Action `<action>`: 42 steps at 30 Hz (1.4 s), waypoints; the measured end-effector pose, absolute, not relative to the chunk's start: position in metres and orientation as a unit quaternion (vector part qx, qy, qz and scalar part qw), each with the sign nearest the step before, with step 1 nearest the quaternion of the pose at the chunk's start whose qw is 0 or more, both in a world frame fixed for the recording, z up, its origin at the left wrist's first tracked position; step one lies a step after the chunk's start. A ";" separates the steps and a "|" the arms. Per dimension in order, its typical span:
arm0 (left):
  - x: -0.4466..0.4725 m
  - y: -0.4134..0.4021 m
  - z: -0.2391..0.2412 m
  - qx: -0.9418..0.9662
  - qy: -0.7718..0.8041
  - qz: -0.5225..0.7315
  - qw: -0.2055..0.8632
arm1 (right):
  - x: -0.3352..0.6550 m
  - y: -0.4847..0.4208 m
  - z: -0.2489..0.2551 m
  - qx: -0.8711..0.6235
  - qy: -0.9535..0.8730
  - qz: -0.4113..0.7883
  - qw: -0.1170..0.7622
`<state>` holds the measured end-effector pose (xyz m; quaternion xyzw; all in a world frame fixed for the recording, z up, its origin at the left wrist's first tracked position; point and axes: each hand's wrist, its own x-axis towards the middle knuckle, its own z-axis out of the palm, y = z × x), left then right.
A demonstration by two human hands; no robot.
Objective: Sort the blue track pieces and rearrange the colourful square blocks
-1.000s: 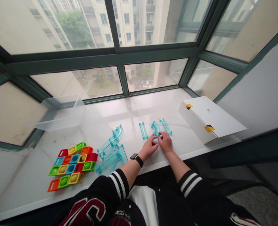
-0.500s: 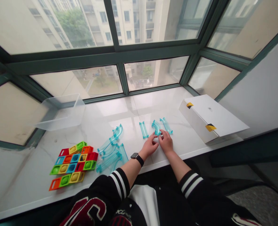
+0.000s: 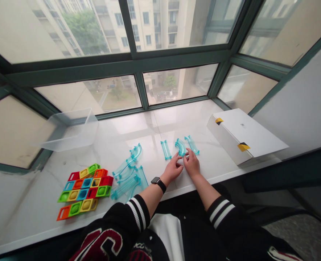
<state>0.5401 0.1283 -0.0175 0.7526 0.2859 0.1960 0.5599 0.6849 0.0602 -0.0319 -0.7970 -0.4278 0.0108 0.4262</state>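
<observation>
On the white marble counter [image 3: 122, 152], three clear blue track pieces [image 3: 180, 147] lie laid out in a row at centre frame, with a loose heap of track [image 3: 127, 177] still lower left. My right hand [image 3: 192, 164] rests its fingertips at the curved piece [image 3: 181, 145], grip unclear; my left hand [image 3: 172, 169], loosely curled, holds nothing.

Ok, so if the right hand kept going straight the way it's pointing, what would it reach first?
Most likely the curved clear blue track piece: the fingertips of the right hand are right by it, though I can't tell whether they touch. The straight track piece lies close beside it.
</observation>
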 end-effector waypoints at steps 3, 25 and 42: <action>0.540 0.128 -0.016 0.755 0.285 0.201 0.555 | 0.685 0.060 -0.031 -0.798 -0.426 0.014 0.427; 0.544 0.132 -0.018 0.759 0.319 0.172 0.540 | 0.689 0.065 -0.036 -0.804 -0.436 0.020 0.403; 0.469 0.138 0.079 0.762 0.158 0.144 0.611 | 0.707 0.018 -0.035 -0.798 -0.417 -0.065 0.431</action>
